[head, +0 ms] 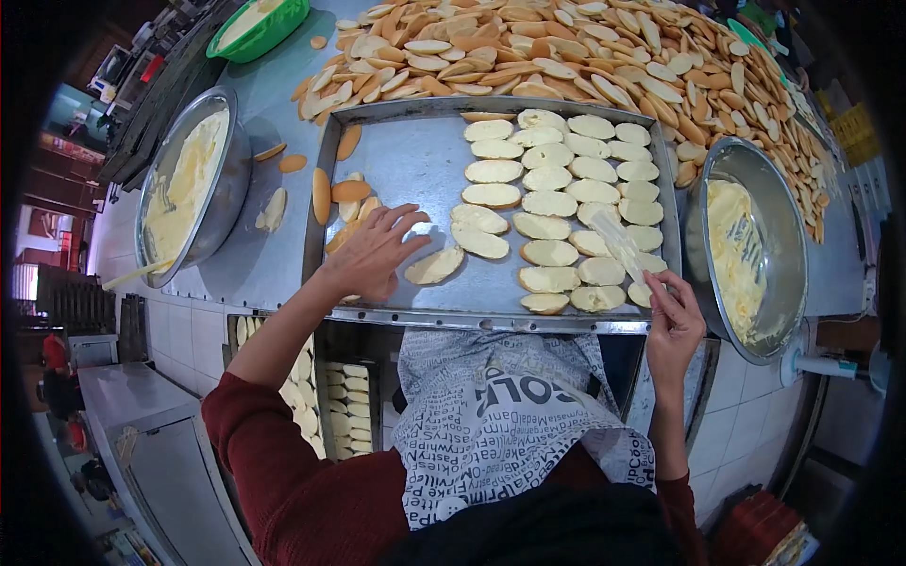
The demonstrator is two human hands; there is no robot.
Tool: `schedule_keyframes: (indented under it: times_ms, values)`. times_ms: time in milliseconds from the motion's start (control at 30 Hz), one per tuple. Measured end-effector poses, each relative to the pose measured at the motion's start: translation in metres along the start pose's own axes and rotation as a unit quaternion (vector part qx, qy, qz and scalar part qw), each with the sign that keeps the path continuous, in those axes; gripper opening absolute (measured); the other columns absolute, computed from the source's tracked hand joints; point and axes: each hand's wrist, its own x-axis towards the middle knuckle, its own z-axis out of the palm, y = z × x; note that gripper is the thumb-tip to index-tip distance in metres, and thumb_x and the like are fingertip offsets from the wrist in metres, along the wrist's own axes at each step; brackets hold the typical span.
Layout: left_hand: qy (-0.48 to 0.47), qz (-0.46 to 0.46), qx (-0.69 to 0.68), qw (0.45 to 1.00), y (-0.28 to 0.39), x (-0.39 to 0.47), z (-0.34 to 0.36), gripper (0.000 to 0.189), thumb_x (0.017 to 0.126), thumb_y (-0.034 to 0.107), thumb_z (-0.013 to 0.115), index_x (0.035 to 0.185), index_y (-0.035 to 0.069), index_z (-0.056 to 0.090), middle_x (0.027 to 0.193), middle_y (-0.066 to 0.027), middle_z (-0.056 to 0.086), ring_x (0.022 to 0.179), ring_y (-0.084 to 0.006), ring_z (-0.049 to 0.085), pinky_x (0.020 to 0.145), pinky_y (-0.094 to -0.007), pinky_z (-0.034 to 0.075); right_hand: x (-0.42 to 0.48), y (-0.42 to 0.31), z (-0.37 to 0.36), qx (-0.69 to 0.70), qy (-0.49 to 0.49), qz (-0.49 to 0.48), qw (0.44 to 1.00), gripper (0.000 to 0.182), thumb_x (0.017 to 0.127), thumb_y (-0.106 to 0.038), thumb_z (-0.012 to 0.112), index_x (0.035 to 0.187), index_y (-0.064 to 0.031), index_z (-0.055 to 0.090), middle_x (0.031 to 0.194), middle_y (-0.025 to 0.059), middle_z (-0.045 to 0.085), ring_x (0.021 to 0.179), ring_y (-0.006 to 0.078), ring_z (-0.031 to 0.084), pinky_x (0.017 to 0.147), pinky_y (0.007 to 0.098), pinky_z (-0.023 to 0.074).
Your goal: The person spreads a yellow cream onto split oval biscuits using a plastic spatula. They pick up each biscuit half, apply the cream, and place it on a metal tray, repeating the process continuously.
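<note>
My left hand (375,251) is over the left part of a metal baking tray (396,163), fingers spread. Under and beside it lie several bread slices (350,191), some crust side up; whether it touches one is hidden. A cream-coated slice (434,266) lies just right of my left fingers. In my right hand (674,304) is a pale, translucent spatula (617,244), smeared with cream, its blade above the tray's right side. Rows of coated oval bread slices (548,204) cover that side. Two of them (480,232) overlap near the middle.
A steel bowl of cream (237,163) with a yellow-handled tool (138,274) stands left; another steel bowl (771,311) is close at right. Behind the tray rises a large heap of bread slices (495,53). A green basin (262,35) sits far left. Filled trays (347,403) are below the table.
</note>
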Motion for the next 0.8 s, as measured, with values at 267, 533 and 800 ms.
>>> schedule_keyframes:
  times_ms: [267,533,800]
  values:
    - [0.079,-0.153,-0.13,0.976,0.034,-0.006,0.021,0.059,0.065,0.028,0.078,0.113,0.005,0.053,0.124,-0.0134,0.046,0.118,-0.0312,0.042,0.096,-0.0436,0.035,-0.001,0.002,-0.002,0.0,0.002,0.012,1.0,0.045,0.079,0.017,0.056,0.111,-0.0102,0.071,0.099,0.002,0.063,0.068,0.007,0.047,0.059,0.02,0.039]
    - [0.082,-0.125,-0.155,0.977,0.031,-0.007,0.024,0.044,0.066,0.014,0.079,0.105,0.009,0.06,0.124,-0.0099,0.047,0.12,-0.0295,0.042,0.095,-0.0422,0.037,0.001,0.002,-0.002,0.0,0.001,-0.003,1.0,0.044,0.079,0.017,0.056,0.11,-0.0107,0.071,0.1,0.0029,0.063,0.067,0.0073,0.047,0.058,0.0203,0.0389]
    - [0.126,-0.082,-0.172,0.974,0.05,0.032,0.028,0.046,0.064,0.015,0.08,0.105,0.011,0.06,0.124,-0.0106,0.047,0.116,-0.0313,0.043,0.093,-0.0415,0.039,-0.001,0.001,-0.001,0.01,-0.002,0.009,1.0,0.043,0.079,0.016,0.057,0.111,-0.0108,0.071,0.1,0.003,0.063,0.069,0.0074,0.048,0.06,0.0207,0.0398]
